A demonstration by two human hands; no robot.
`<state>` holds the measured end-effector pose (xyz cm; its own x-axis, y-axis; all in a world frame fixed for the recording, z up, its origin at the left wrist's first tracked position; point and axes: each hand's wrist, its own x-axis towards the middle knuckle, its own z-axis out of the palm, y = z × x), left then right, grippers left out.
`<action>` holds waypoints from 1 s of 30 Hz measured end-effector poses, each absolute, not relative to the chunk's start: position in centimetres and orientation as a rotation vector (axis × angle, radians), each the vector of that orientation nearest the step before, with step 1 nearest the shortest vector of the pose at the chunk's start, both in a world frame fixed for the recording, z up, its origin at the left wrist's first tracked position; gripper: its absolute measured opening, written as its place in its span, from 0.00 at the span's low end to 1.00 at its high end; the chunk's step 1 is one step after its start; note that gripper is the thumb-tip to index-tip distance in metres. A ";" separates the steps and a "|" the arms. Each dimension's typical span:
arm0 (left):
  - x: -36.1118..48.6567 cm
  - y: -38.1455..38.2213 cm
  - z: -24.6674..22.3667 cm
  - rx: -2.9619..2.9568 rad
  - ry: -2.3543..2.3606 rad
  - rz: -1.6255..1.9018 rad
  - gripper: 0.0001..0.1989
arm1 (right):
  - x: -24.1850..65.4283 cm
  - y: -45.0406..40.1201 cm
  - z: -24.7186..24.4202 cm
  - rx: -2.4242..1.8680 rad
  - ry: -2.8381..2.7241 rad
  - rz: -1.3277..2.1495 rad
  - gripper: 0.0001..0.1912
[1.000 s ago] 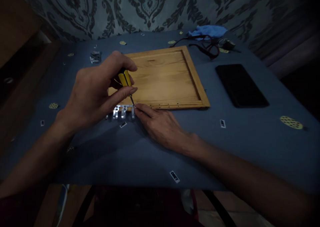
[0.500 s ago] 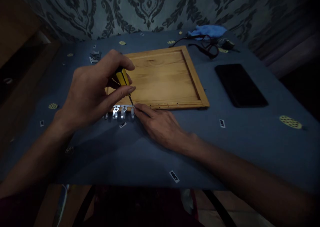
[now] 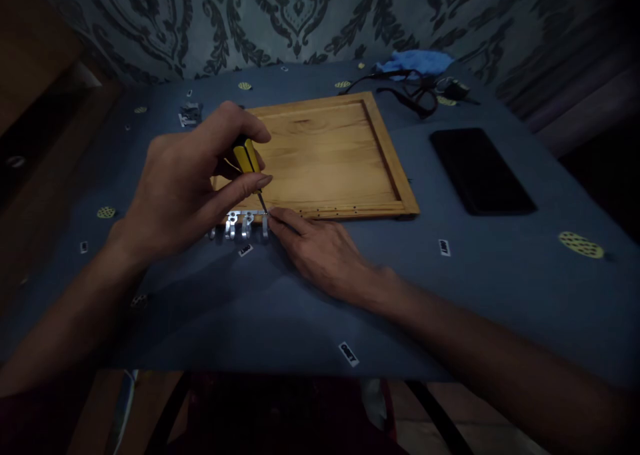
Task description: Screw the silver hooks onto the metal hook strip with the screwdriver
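Observation:
My left hand is closed around the yellow and black handle of a screwdriver, thumb and fingers wrapped about it. The shaft slants down so that its tip meets a metal clip on the near edge of a shallow wooden tray. My right hand lies low at that edge, fingertips together against the same clip beside the tip. More curved metal clips sit in a row to the left, partly behind my left hand. Small dark holes dot the edge to the right.
A patterned blue cloth covers the table. Loose metal pieces lie at the back left. Dark-framed glasses and a blue crumpled cloth are at the back right, with a black phone nearer on the right. A patterned wall stands behind.
Almost nothing differs. My left hand and the screwdriver have shifted very slightly; the tip stays at the same clip and my right hand keeps its place.

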<state>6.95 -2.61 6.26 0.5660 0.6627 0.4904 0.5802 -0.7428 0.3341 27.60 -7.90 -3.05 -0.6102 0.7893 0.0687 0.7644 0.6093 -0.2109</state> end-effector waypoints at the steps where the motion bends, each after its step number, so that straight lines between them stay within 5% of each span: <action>1: 7.0 -2.6 6.3 2.659 1.065 0.918 0.11 | 27.6 -7.9 -3.1 -1.302 -2.681 0.238 0.33; 30: 6.7 -2.1 6.4 2.694 1.008 0.837 0.19 | 27.7 -7.9 -3.3 -1.306 -2.684 0.182 0.34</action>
<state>6.71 -2.10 6.42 0.6196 0.6427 0.4507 0.5613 -0.7641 0.3180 27.67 -7.89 -3.31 -0.6094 0.7886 0.0818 0.7703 0.6134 -0.1744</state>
